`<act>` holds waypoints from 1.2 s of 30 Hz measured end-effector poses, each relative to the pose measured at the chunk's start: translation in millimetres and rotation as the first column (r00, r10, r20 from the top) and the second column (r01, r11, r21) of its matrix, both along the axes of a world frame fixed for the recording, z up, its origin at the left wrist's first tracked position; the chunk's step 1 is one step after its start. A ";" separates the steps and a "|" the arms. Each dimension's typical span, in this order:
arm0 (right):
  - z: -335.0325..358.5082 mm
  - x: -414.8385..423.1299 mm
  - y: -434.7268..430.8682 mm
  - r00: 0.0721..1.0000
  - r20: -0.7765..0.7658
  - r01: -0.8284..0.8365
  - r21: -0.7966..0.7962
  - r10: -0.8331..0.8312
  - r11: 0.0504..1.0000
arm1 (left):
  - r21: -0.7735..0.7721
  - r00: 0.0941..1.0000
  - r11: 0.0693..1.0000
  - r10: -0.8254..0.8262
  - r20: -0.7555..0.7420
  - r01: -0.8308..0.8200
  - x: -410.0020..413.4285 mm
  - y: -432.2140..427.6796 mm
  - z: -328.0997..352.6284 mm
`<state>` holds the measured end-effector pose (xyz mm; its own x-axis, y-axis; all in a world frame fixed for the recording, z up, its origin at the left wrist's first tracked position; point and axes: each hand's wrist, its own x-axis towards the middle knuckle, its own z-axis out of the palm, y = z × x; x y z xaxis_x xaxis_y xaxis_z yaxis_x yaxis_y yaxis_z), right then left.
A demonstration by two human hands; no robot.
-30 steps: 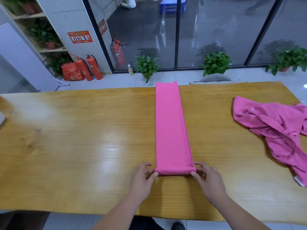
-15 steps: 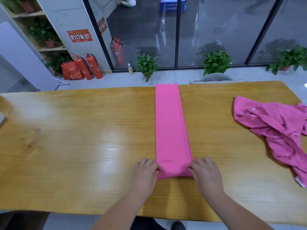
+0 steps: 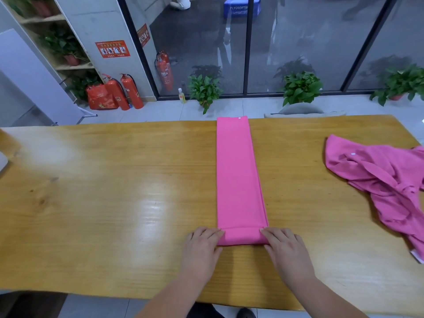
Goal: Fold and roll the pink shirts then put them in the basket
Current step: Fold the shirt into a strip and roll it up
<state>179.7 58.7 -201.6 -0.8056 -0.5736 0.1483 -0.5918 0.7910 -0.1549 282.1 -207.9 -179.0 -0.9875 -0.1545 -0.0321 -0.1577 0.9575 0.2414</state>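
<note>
A pink shirt folded into a long narrow strip (image 3: pixel 237 175) lies across the wooden table (image 3: pixel 114 203), running away from me. Its near end is turned over into a short flat roll (image 3: pixel 243 237). My left hand (image 3: pixel 202 249) grips the roll's left end, fingers on top and thumb at the near edge. My right hand (image 3: pixel 286 251) holds the right end the same way. A second pink shirt (image 3: pixel 385 180) lies crumpled at the table's right side. No basket is in view.
Beyond the table's far edge stand a grey chair back (image 3: pixel 302 111), potted plants (image 3: pixel 205 90) and a glass wall. Red fire extinguishers (image 3: pixel 128 91) and a red bag stand at the far left. Bare wood stretches to the left of the strip.
Both hands pinched the strip's near edge, then turned it over away from me. The near end now forms a short roll, and the hands sit slightly farther forward.
</note>
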 end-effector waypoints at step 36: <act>2.4 0.0 8.3 0.999 0.004 -0.044 -0.015 0.044 0.999 | -0.004 0.998 1.000 -0.025 -0.061 0.025 6.5 -1.4 -5.5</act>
